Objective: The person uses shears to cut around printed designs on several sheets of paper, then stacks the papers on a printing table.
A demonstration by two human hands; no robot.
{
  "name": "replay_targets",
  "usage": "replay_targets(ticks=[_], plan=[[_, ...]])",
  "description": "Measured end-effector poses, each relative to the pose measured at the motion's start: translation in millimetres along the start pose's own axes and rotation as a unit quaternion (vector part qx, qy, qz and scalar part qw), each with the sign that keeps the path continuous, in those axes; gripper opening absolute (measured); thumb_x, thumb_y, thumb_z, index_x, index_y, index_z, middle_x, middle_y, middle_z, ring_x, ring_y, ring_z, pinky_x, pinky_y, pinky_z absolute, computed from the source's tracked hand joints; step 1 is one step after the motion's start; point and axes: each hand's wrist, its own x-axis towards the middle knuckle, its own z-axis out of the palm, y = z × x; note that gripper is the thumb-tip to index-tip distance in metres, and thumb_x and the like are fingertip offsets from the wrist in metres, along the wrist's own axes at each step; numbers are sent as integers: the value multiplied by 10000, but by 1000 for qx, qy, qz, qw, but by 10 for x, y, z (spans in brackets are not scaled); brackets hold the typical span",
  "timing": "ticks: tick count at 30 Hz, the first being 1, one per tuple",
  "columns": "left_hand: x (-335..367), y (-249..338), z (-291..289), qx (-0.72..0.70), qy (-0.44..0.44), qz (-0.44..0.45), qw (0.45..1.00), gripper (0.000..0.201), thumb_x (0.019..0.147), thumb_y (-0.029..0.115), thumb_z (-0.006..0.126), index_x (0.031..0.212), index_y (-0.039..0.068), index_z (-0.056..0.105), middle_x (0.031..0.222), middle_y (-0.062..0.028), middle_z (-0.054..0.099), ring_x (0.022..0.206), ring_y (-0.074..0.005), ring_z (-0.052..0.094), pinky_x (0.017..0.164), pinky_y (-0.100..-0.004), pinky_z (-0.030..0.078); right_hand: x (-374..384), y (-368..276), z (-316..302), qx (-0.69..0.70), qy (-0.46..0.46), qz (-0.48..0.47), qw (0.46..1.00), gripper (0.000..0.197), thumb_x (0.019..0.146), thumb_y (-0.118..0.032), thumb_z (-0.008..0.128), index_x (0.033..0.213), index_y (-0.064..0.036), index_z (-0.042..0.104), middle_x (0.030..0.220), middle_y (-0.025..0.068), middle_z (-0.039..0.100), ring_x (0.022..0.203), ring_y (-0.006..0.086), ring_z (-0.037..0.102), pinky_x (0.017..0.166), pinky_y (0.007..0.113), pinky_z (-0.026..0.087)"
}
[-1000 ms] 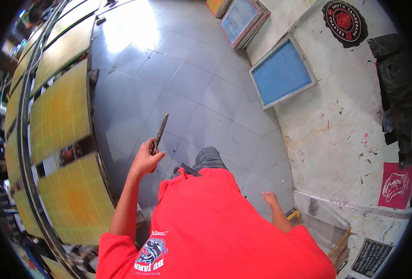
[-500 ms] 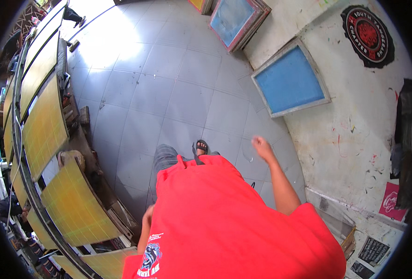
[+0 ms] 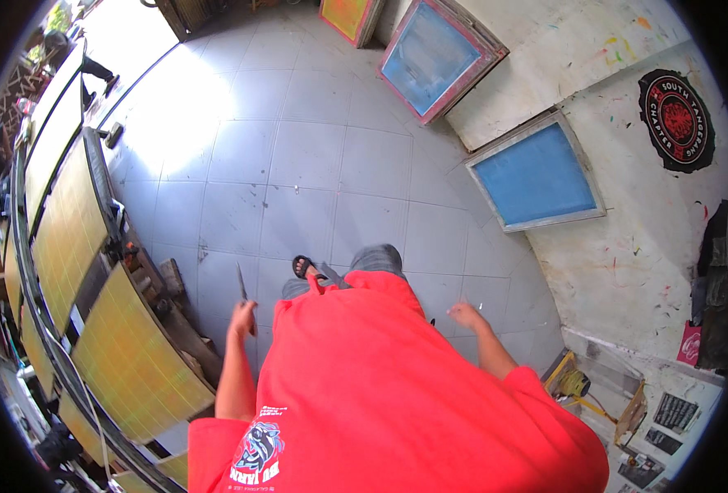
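Note:
My left hand (image 3: 242, 316) is closed round a slim, dark, pointed tool (image 3: 241, 283) that looks like a knife or scissors. Its tip points away from me, and the fingers hide most of the handle. This hand is out at my left side, near the yellow-green panels (image 3: 138, 357). On the other side my right hand (image 3: 465, 315) hangs by my hip with its fingers loosely curled in. I make out nothing in it; it is above the grey tiled floor (image 3: 372, 218), apart from the wall.
Yellow-green panels stand along a long rail (image 3: 43, 324) on my left, with wooden blocks (image 3: 170, 276) beside them. A blue framed screen (image 3: 536, 177) leans on the right wall; more framed screens (image 3: 430, 57) stand farther ahead. A yellow-framed item (image 3: 573, 382) is at the lower right.
My left hand has swung out from beside my body, and the pointed tool now shows in it. The right hand has swung back and lower. My other foot is now forward, and the view has shifted.

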Motion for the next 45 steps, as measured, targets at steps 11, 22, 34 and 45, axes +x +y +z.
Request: replay_targets(ticks=[11,22,34,45], plan=[[1204,2438,-1365,48,14,64,997,361,781,325,575,955,23,481,566,-39,433,354,-167,403,304,-334,306,1353,-1795,-84,164,14,0,986,384,842,-335,581,1025,2,604,1035,204,612,953,332,585,825,380,454],[1888,1801,-1189,160,-132,32,978,406,768,387,555,1047,100,482,622,-42,414,467,-172,421,425,-373,373,2718,-3485,-2280,261,195,38,945,407,863,-299,565,1126,11,547,1036,175,627,956,266,608,847,336,457],[3502,4869,-2330,229,-89,-2,969,468,756,425,549,1097,112,477,661,-57,434,524,-192,451,509,-410,419,2881,-4379,-672,196,141,181,953,387,834,-308,593,1010,36,609,964,161,645,908,252,610,803,343,468],[4305,7092,-2706,436,-107,132,884,395,758,388,588,847,6,544,597,-43,470,533,-160,457,500,-357,393,2989,-6315,96,363,190,168,897,370,854,-261,508,1107,4,560,1047,199,615,974,329,595,840,367,466]])
